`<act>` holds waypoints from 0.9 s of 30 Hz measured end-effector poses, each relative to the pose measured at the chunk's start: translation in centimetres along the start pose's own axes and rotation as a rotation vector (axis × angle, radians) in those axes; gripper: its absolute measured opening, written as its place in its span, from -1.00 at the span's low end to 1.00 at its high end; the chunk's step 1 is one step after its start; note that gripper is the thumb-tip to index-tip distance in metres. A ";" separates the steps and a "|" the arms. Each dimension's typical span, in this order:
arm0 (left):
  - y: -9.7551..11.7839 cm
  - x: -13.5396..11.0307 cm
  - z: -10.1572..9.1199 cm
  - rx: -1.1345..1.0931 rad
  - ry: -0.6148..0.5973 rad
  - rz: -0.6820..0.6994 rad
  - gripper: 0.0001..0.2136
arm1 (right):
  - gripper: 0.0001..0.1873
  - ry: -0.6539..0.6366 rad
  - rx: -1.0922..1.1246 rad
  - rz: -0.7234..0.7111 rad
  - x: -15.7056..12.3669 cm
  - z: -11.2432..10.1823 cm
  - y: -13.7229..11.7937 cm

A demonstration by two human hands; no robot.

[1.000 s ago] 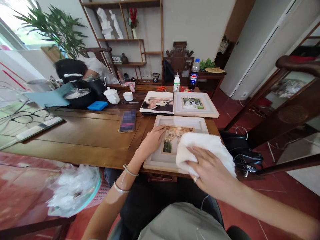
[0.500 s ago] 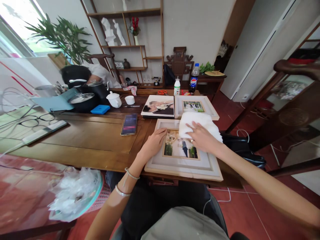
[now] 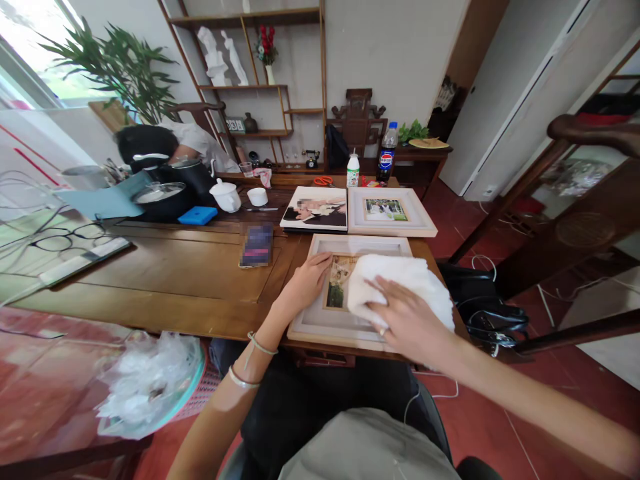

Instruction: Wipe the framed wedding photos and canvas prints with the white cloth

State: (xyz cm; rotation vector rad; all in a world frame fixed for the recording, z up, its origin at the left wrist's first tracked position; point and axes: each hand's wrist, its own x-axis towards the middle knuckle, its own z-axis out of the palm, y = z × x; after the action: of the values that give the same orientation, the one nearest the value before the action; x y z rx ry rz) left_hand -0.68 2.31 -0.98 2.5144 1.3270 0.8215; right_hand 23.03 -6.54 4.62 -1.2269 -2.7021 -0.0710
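Observation:
A picture frame [image 3: 305,325] with a pale wooden border and a photo in its middle lies flat at the table's front edge. My left hand [image 3: 311,277] rests on the frame's left side, fingers stretched out, touching the inner photo's upper left corner. On the right half, my right hand [image 3: 400,313] presses a folded white cloth [image 3: 425,277] against the frame, its fingers bent into the fabric. Cloth and hand hide the right part of the photo.
Behind lie a second framed photo [image 3: 425,220] and a photo panel [image 3: 320,220]. A phone [image 3: 257,245] is to the left. Farther back stand a cola bottle [image 3: 387,157], a white bottle [image 3: 353,171] and a white teapot [image 3: 226,195]. Another person leans at the far left.
My right hand has drawn the white cloth toward me, from the frame's upper right down over the photo's right part. My left hand stays in place on the frame.

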 end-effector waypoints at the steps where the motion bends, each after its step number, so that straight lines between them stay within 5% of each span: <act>1: 0.0 0.0 0.0 -0.002 0.000 0.003 -0.64 | -0.63 0.015 -0.027 0.016 0.9 0.3 1.4; 5: 0.1 0.0 -0.1 0.004 -0.013 -0.003 -0.63 | -0.64 0.065 -0.147 0.062 4.9 0.4 6.7; 9: 0.3 0.0 -0.1 0.004 -0.011 -0.033 -0.64 | -0.66 0.073 -0.168 0.019 7.2 0.4 8.1; 16: 0.0 0.0 0.1 -0.003 0.001 -0.043 -0.63 | -0.69 -0.114 -0.034 -0.152 3.2 -1.4 1.4; 21: -0.1 0.0 0.2 -0.006 0.000 -0.049 -0.62 | -0.76 -0.222 0.116 -0.146 -0.9 -3.6 -4.0; 24: -0.2 0.0 0.3 -0.003 -0.002 -0.038 -0.62 | -0.73 -0.189 0.160 -0.113 -1.4 -2.4 -4.7; 27: -0.3 0.0 0.3 0.003 0.004 -0.014 -0.62 | -0.63 -0.142 0.124 -0.086 -0.3 -0.7 -2.8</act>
State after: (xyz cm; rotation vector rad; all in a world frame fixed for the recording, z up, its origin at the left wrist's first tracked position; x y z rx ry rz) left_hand -0.74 2.47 -1.36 2.5040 1.3467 0.8226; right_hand 21.27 -8.69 5.29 -1.1204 -2.8305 0.1777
